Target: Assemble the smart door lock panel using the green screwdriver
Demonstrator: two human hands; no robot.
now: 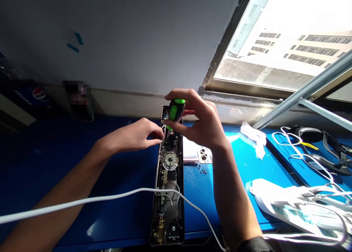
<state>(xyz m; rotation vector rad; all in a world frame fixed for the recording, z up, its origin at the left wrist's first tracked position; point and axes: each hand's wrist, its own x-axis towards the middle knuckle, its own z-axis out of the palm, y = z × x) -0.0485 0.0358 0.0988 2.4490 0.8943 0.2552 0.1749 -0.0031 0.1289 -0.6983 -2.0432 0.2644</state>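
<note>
Right hand [202, 121]: curled closed around a green-and-black screwdriver [176, 110], shaft angled down into the upper end of the lock
Left hand [139, 134]: fingers drawn narrow, fingertips [159, 135] at the lock's upper section, just beside the screwdriver shaft; anything pinched between them too small to tell
Lock: electronic door lock body [167, 175], back open, lying lengthwise between both forearms, with a round metal spindle hub [169, 160] near the middle, brass fittings [161, 226] near the lower end and thin wires running through the upper part
Worktop: blue metal bench [198, 208] beneath the lock, with tiny dark screws [203, 171] scattered just right of it, next to a small metal plate [203, 154]
Cable: thick white cable [82, 204] running in from the left, across the lock's lower half and down off the bench
Right side: white power strip [291, 208], looped white cords [286, 140], crumpled white wrapping [253, 136]
Background: aluminium rail [302, 94] angled below a bright window [275, 43], pale multi-storey building outside
</note>
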